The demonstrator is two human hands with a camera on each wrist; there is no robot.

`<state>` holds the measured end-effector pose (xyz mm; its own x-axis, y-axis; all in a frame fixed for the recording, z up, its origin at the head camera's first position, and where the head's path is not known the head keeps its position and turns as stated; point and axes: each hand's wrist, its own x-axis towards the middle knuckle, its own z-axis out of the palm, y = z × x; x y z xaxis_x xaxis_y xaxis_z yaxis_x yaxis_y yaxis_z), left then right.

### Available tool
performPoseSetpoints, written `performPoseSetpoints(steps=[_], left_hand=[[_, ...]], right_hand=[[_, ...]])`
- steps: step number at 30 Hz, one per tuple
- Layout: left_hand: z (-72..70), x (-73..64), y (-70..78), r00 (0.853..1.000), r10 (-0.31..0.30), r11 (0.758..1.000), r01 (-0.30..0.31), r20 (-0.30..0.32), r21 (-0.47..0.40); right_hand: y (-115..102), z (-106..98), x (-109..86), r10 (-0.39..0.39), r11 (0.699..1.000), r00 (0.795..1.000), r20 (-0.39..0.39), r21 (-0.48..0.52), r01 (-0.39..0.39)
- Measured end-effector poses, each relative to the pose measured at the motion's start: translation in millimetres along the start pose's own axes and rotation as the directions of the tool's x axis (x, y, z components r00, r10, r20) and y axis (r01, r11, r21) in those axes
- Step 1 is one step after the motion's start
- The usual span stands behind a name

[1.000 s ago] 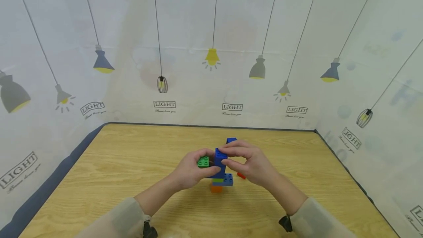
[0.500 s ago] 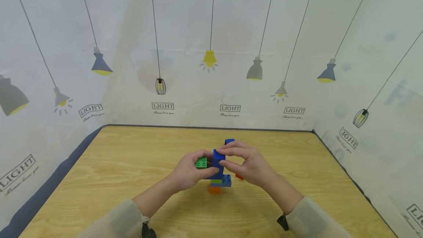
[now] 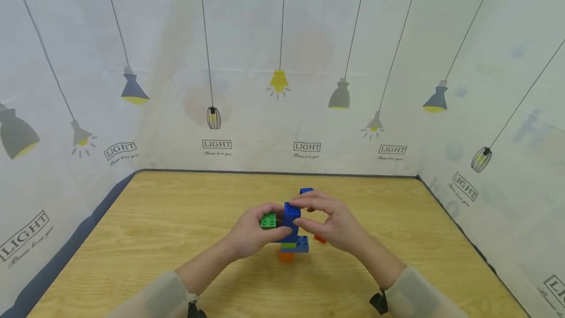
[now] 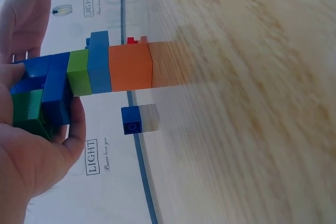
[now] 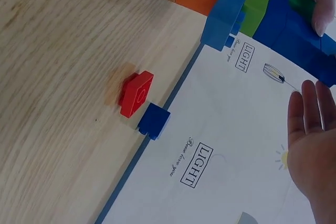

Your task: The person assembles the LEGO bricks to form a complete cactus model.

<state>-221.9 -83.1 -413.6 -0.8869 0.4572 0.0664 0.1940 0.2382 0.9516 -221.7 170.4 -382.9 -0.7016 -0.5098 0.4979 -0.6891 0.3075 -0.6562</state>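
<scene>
Toy-brick tower (image 3: 295,237), upright at lower centre of the frame. The left hand (image 3: 250,233) grips its midsection; the right hand (image 3: 334,217) pinches the top dark blue brick (image 3: 291,214). For secure seating, press vertically, bracing against sideways tilt above the narrow orange base brick (image 3: 286,257).

wall covering (image 3: 247,23) | boxed label (image 3: 217,144): "LIGHT", repeated | script line (image 3: 217,153) beneath: "love you", first word unclear

One pale grey-beige fabric left sleeve (image 3: 147,304), with a darker greyish area near its cuff; one matching pale fabric right sleeve (image 3: 428,298), similarly shaded; both ending on the forearm. One small black fitting (image 3: 195,310) beside the left cuff; a second small black fitting (image 3: 378,303) beside the right; left hand (image 3: 253,233) and right hand (image 3: 333,217), bare.
</scene>
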Motion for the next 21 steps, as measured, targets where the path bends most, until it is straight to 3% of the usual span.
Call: performPoseSetpoints(steps=[14,21], left_hand=[[-2.5,-1.8,5.2,1.0,-0.007,1.0,0.008,-0.029,0.01],[-7.1,-0.7,19.4,0.997,0.056,0.998,-0.055,-0.053,0.013]], right_hand=[[12,-19,-20.1,0.148,0.989,0.988,-0.045,-0.012,-0.149],[21,-27,-28.7,0.19,0.98,0.98,-0.063,-0.052,-0.193]])
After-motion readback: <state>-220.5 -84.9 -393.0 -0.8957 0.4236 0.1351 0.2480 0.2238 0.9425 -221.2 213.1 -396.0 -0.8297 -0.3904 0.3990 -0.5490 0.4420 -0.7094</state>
